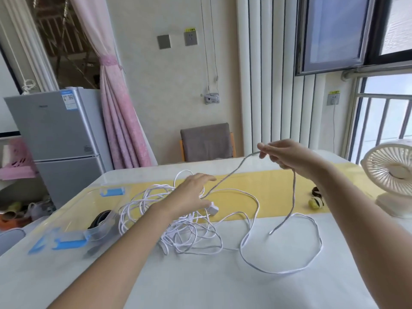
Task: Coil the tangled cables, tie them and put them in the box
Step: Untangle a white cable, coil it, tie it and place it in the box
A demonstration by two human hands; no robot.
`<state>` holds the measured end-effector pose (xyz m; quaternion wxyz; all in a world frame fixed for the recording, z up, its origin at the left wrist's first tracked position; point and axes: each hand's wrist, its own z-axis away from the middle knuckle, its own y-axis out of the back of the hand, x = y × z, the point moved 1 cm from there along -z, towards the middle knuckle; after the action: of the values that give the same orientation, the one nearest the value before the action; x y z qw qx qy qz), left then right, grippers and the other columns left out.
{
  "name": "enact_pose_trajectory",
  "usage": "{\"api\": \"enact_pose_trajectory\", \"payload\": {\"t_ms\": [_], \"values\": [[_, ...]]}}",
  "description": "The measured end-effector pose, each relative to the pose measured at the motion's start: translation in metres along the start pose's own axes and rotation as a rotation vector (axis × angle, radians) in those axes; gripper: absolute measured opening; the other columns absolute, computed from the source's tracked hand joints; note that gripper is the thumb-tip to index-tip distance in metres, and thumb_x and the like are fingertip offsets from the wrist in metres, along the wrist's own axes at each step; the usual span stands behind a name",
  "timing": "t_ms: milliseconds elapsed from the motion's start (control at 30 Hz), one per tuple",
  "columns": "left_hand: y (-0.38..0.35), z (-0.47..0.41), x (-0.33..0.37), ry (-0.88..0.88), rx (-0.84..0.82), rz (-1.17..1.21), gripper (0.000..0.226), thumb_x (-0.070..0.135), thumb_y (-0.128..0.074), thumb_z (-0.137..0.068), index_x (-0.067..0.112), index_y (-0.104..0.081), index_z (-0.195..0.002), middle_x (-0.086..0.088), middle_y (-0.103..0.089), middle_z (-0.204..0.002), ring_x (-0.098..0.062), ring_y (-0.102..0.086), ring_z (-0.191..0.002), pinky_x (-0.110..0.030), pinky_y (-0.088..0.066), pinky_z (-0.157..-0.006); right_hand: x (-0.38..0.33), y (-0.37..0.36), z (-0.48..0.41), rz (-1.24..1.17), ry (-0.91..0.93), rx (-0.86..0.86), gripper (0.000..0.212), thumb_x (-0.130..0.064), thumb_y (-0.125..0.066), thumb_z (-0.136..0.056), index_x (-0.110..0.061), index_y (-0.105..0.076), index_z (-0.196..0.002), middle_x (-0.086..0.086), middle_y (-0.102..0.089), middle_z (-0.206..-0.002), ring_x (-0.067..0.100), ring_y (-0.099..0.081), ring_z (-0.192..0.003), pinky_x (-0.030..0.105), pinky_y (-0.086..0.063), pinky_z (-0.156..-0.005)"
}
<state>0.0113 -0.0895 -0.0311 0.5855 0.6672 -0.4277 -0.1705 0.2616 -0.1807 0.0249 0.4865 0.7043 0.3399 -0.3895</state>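
Right hand [283, 156] is raised above the table [200, 286], thumb and fingers pinched on a grey braided cable [229, 173]. One run slopes down-left into the tangle; the free end [282, 224] hangs from the hand, tip near or on the tabletop. Likely held high so the cable's weight pulls it clear of the knot and shows where it crosses.

Left hand [191, 192] sits over the far side of the tangled white cables [189, 228], fingers loosely spread. Contact looks like a press-down on the pile beside a small white plug [213, 208], but whether it grips anything there is hidden by the hand. Judgement: it anchors the pile so the lift doesn't drag the whole mass.

One white strand makes a wide loose loop [289, 259] on the table to the right, clear of the knot.

Clear plastic box [73, 210] with blue latches is left of the tangle, open top, within easy reach for drop-off. A dark coiled cable [101, 218] appears to be already inside.

Two small dark/yellow rolls [315, 198] lie on the yellow runner [267, 186] to the right, well apart from the cables; probably the ties, can't confirm. Desk fan [392, 177] at far right, uninvolved.

Stage: separating, nothing white coiled yet.
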Motion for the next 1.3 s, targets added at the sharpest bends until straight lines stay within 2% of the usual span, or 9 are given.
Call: {"api": "enact_pose_trajectory", "payload": {"t_ms": [100,233,400,500,667,900,1067,1167,1300], "values": [[-0.019,-0.002,0.005,0.069,-0.08,0.147,0.037,0.026,-0.057,-0.091,0.023,-0.048,-0.127,0.007,-0.056,-0.12,-0.011,-0.051,-0.113,-0.022,-0.037,-0.092,-0.018,0.012,0.004,-0.474,0.183,-0.041,0.03,-0.038,-0.053,-0.088,-0.014,-0.056,-0.07,-0.008,-0.022,-0.051,0.005,-0.016,-0.042,0.015,-0.014,-0.039],[-0.01,0.0,-0.017,0.17,0.047,0.159,0.025,0.021,-0.044,-0.097,0.025,-0.05,-0.074,0.001,-0.06,-0.074,-0.025,-0.061,-0.081,-0.032,-0.046,-0.076,-0.011,0.034,0.0,-0.772,0.105,0.452,0.036,-0.031,-0.049,-0.098,-0.017,-0.051,-0.066,-0.012,-0.029,-0.042,0.004,-0.02,-0.038,0.016,-0.015,-0.037],[0.026,0.0,-0.017,0.121,0.119,-0.069,0.024,0.02,-0.039,-0.097,0.019,-0.054,-0.078,0.002,-0.055,-0.066,-0.027,-0.057,-0.076,-0.037,-0.046,-0.072,0.013,0.007,-0.005,0.293,-0.07,0.482,0.02,-0.013,-0.054,-0.093,-0.012,-0.071,-0.103,0.011,-0.067,-0.107,0.026,-0.06,-0.097,0.028,-0.041,-0.073],[0.038,-0.008,0.002,0.013,0.132,-0.247,0.02,0.023,-0.04,-0.097,0.021,-0.056,-0.086,0.006,-0.046,-0.063,-0.025,-0.052,-0.073,-0.035,-0.039,-0.064,-0.018,-0.038,-0.001,0.445,0.224,0.212,0.043,-0.013,-0.054,-0.095,-0.011,-0.05,-0.137,0.009,-0.047,-0.142,0.022,-0.042,-0.132,0.025,-0.027,-0.105],[0.034,-0.005,0.006,0.014,0.165,-0.152,0.027,0.033,-0.041,-0.098,0.023,-0.059,-0.081,0.003,-0.062,-0.077,-0.019,-0.053,-0.071,-0.032,-0.041,-0.065,-0.047,-0.096,0.008,0.53,0.212,-0.286,0.024,-0.027,-0.049,-0.098,-0.016,-0.069,-0.09,-0.001,-0.064,-0.07,0.019,-0.057,-0.069,0.024,-0.039,-0.06],[0.009,0.021,-0.048,0.073,0.085,0.0,0.03,0.024,-0.067,-0.084,0.026,-0.055,-0.111,0.017,-0.054,-0.109,-0.007,-0.056,-0.1,-0.028,-0.044,-0.085,-0.054,-0.084,0.008,0.09,0.25,0.038,0.039,-0.032,-0.051,-0.097,-0.021,-0.062,-0.061,-0.002,-0.042,-0.053,0.01,-0.028,-0.043,0.024,-0.023,-0.043],[0.028,0.043,-0.089,0.323,0.244,0.098,0.025,0.037,-0.065,-0.086,0.015,-0.054,-0.083,0.005,-0.055,-0.075,-0.017,-0.051,-0.071,-0.032,-0.036,-0.065,-0.068,-0.017,0.0,-0.378,0.161,0.409,0.039,-0.029,-0.046,-0.099,-0.018,-0.055,-0.063,-0.01,-0.033,-0.05,0.005,-0.028,-0.044,0.019,-0.022,-0.045],[0.021,0.055,-0.102,0.334,0.215,0.05,0.053,0.057,-0.056,-0.078,0.004,-0.06,-0.079,-0.008,-0.058,-0.081,-0.023,-0.05,-0.082,-0.03,-0.031,-0.068,-0.043,-0.003,-0.004,-0.108,-0.012,0.541,0.037,-0.023,-0.044,-0.098,-0.014,-0.059,-0.066,0.001,-0.036,-0.054,0.016,-0.032,-0.046,0.026,-0.024,-0.044],[0.012,0.048,-0.09,0.281,0.24,-0.134,0.027,0.034,-0.058,-0.091,0.013,-0.073,-0.101,-0.008,-0.042,-0.143,-0.028,-0.024,-0.138,-0.031,-0.013,-0.11,0.002,-0.009,-0.007,0.501,-0.241,0.476,0.025,-0.016,-0.042,-0.096,-0.002,-0.061,-0.086,0.015,-0.057,-0.083,0.031,-0.053,-0.082,0.03,-0.036,-0.064]]}}
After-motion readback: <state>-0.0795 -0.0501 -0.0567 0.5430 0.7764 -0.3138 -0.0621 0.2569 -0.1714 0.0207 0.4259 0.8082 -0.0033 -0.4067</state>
